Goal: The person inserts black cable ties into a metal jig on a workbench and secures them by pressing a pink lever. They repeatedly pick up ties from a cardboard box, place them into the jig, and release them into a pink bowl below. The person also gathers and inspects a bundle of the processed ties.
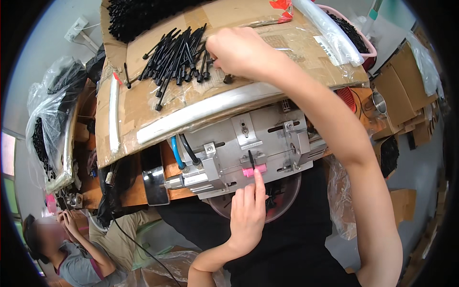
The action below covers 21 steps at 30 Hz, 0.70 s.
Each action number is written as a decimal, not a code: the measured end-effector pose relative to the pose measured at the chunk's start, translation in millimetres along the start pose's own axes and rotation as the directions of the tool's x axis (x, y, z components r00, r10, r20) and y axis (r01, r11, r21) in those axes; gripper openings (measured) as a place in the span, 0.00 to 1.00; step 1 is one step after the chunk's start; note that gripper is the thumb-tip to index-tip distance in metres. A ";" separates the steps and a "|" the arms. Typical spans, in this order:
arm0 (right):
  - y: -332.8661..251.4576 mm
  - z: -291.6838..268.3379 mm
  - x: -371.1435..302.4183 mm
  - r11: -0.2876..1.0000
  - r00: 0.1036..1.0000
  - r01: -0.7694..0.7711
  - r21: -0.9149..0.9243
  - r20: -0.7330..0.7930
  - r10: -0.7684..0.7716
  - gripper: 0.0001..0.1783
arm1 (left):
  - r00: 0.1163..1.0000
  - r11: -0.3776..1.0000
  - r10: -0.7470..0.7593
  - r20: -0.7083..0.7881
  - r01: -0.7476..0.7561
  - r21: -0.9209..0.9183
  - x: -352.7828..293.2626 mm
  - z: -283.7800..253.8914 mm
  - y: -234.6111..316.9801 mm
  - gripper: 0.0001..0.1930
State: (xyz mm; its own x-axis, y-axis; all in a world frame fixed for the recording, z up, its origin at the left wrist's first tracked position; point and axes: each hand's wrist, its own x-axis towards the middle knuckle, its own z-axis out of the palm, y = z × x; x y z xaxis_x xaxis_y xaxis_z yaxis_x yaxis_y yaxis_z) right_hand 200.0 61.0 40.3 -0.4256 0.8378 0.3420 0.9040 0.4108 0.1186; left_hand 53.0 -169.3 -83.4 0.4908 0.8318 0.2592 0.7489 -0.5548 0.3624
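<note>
My left hand (248, 217) reaches up from below with its index finger stretched out. That fingertip rests on a small pink block (248, 171) on the metal fixture (217, 165). A thin black pin (251, 157) stands up just behind the block. Over the cardboard, my right hand (239, 52) is closed at the right side of a pile of black plastic pins with thick heads (179, 57). Its fingertips are mostly hidden, so what they hold does not show. One dark pin head (228, 79) shows just below that hand.
A cardboard sheet (114, 105) slopes behind the fixture, with more black parts (138, 16) at its top. Blue and black hoses (176, 153) enter the fixture's left end. Under its front edge sits a round clear bowl (287, 198). A co-worker (79, 253) sits at lower left.
</note>
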 end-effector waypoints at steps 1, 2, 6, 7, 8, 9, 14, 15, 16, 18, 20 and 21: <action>3.4 -1.0 6.4 0.997 0.999 0.032 0.068 0.013 -0.033 0.07 | 1.000 1.000 0.010 0.007 -0.010 0.001 1.3 1.1 -0.8 0.39; 7.2 -3.8 4.9 0.991 1.000 -0.003 0.132 -0.019 0.006 0.07 | 1.000 1.000 0.023 0.014 -0.023 -0.001 5.0 1.3 -1.2 0.39; 12.4 -26.7 -39.8 0.809 0.962 0.063 0.584 -0.251 0.107 0.12 | 0.999 0.999 0.023 0.046 -0.021 -0.037 9.9 -1.6 -8.5 0.38; 10.7 -38.2 -65.0 0.775 0.962 0.050 0.629 -0.238 0.131 0.14 | 0.998 0.998 0.032 0.053 -0.029 -0.063 11.6 -3.9 -7.7 0.37; 3.6 -47.0 -90.7 0.734 0.963 0.043 0.677 -0.225 0.151 0.17 | 0.998 0.996 0.034 0.059 -0.029 -0.083 13.1 -6.1 -7.5 0.36; -9.4 -50.9 -115.3 0.588 0.969 -0.061 0.807 -0.094 0.230 0.18 | 0.998 0.995 0.022 0.066 -0.016 -0.095 12.2 -10.2 -9.5 0.36; -76.7 -19.2 -215.7 0.492 0.966 -0.172 0.854 0.048 0.254 0.25 | 0.953 0.980 0.192 -0.232 -0.199 -0.005 81.2 -58.2 -45.5 0.28; -88.5 -0.5 -232.3 0.541 0.962 -0.128 0.831 -0.028 0.271 0.27 | 0.941 0.984 0.175 -0.289 -0.162 0.068 110.4 -63.2 -49.9 0.25; -100.7 21.5 -244.9 0.582 0.956 -0.074 0.810 -0.109 0.273 0.29 | 0.925 0.983 0.154 -0.347 -0.107 0.150 136.9 -66.9 -56.6 0.22; -122.6 33.5 -252.6 0.585 0.948 -0.146 0.798 -0.057 0.313 0.30 | 0.920 0.976 0.170 -0.354 -0.108 0.190 178.5 -77.1 -80.7 0.17; -129.8 49.3 -254.7 0.615 0.960 -0.116 0.780 -0.071 0.271 0.33 | 0.950 0.969 0.188 -0.250 -0.138 0.205 198.0 -86.1 -99.2 0.13; -131.5 54.4 -254.6 0.627 0.965 -0.104 0.772 -0.074 0.251 0.34 | 0.965 0.981 0.155 -0.211 -0.126 0.148 200.9 -87.3 -102.7 0.11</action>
State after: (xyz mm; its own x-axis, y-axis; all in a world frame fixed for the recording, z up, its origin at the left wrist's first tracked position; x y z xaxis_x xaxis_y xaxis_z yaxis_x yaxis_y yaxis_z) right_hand 187.3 -186.8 -113.1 -0.1806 0.8850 0.4291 0.5795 0.4483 -0.6806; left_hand 35.8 53.4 9.6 0.4962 0.7132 0.4952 0.7388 -0.6464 0.1908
